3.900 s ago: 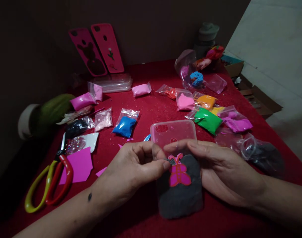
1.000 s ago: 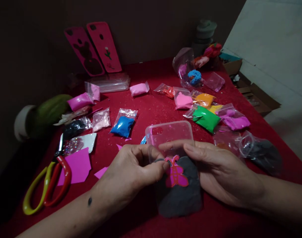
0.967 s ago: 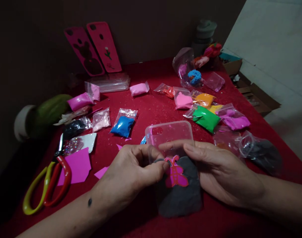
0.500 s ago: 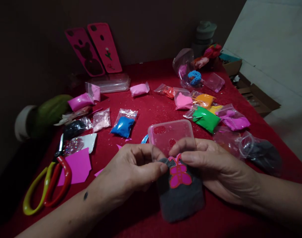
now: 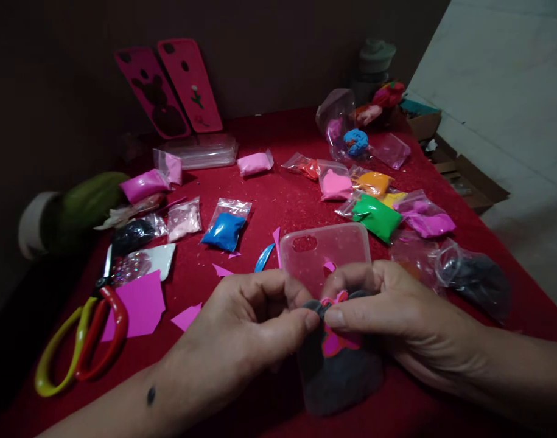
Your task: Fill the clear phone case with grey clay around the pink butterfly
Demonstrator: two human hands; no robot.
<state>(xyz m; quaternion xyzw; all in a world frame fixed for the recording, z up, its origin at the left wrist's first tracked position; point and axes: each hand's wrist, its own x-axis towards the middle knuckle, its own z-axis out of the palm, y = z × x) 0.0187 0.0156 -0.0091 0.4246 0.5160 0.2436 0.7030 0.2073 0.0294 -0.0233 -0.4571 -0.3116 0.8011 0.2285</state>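
Half covered by a dark grey, clay-like layer [image 5: 342, 389], a clear plastic phone case [image 5: 305, 264] is being held over the red-covered desk [image 5: 278, 198].
The layer is being pinched at its upper edge between thumb and bent fingers of the left hand [image 5: 255, 328], while the right hand [image 5: 406, 322] is being closed, thumb against fingers, just beside it, over a pink butterfly shape with an orange-red outline [image 5: 333, 345]. The lower part is being judged largely covered and the butterfly set in place; the upper edge is being judged unfinished, and the camera end is being left bare. Two pink phone cases, one bearing a dark bear shape [image 5: 162, 115], one a flower design [image 5: 196, 98], are being propped behind.
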